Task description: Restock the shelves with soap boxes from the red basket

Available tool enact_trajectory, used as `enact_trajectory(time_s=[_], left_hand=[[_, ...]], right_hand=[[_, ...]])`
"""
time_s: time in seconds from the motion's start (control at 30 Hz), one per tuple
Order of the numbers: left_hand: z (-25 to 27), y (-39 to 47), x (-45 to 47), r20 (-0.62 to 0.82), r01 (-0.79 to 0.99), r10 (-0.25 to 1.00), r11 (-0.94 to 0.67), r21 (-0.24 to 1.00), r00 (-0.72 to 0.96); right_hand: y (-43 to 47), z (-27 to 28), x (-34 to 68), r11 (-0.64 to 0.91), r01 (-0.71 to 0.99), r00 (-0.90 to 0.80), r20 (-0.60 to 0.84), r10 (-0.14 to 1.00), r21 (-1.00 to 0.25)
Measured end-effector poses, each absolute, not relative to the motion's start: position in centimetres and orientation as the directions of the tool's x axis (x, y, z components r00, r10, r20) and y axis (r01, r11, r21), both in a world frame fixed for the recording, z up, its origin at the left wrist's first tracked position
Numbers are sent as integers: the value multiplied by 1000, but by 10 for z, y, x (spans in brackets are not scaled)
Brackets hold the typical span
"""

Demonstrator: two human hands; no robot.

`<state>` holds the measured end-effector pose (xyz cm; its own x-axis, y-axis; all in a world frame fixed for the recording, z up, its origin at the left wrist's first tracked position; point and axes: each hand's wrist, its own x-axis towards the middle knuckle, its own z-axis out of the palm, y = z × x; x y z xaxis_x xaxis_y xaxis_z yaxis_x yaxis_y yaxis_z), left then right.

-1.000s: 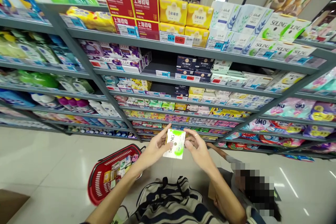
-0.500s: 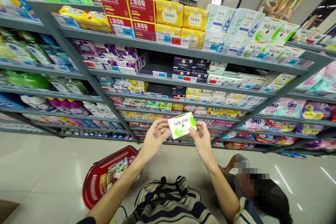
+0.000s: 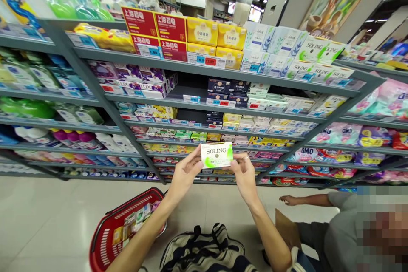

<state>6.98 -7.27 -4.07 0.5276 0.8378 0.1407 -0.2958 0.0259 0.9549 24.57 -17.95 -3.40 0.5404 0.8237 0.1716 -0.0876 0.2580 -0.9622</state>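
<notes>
- Supermarket aisle: grey shelving point(image 3: 108, 56) packed with boxed and bottled goods stands in front of both hands, over a pale tiled floor point(image 3: 57, 216).
- Between the hands, a white-and-green SOLING box point(image 3: 217, 155) is held up before the lower shelves, clear of them, its printed face towards the wearer and its lettering nearly level.
- Left hand point(image 3: 184, 178): clamped on the box's left end, thumb at the lower corner, other fingers reaching behind.
- Right hand point(image 3: 245, 174): gripping the right end, thumb by the lower corner, with a ring point(image 3: 245, 158) on one finger. The two hands are apart, joined only through the box.
- Well above the hands, along the top shelf from left to right: red boxes point(image 3: 140, 21), yellow boxes point(image 3: 202, 32), pale boxes with blue leaf prints point(image 3: 256, 36), then more SOLING cartons point(image 3: 314, 49).
- Below that row, up and to the left of the hands, purple-and-white LUX boxes point(image 3: 153, 89); nearly straight above, navy boxes point(image 3: 218, 85).
- Right of the right hand, OMO bags point(image 3: 306, 153).
- Below and left of the left hand, a red shopping basket point(image 3: 94, 246) containing several small boxes.
- Beneath both hands, a striped bag point(image 3: 204, 250).
- Low on the right, another person's hand point(image 3: 288, 200) and grey sleeve point(image 3: 342, 202).
</notes>
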Motion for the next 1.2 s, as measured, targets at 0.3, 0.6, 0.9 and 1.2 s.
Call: enact_trajectory(time_s=[0.3, 0.6, 0.9, 1.2], left_hand=[[-77, -77, 43, -13, -148, 814, 122, 981, 581], [-98, -79, 23, -63, -67, 843, 116, 991, 535], [-79, -70, 66, -18, -121, 781, 120, 985, 624], [1, -86, 191, 254, -229, 717, -134, 964, 650]], right_hand=[[-192, -86, 228, 134, -110, 519, 58, 853, -985], [-191, -104, 206, 130, -156, 515, 32, 857, -979], [-204, -76, 234, 192, -124, 588, 83, 804, -974], [-212, -14, 372, 325, -17, 541, 264, 798, -946]])
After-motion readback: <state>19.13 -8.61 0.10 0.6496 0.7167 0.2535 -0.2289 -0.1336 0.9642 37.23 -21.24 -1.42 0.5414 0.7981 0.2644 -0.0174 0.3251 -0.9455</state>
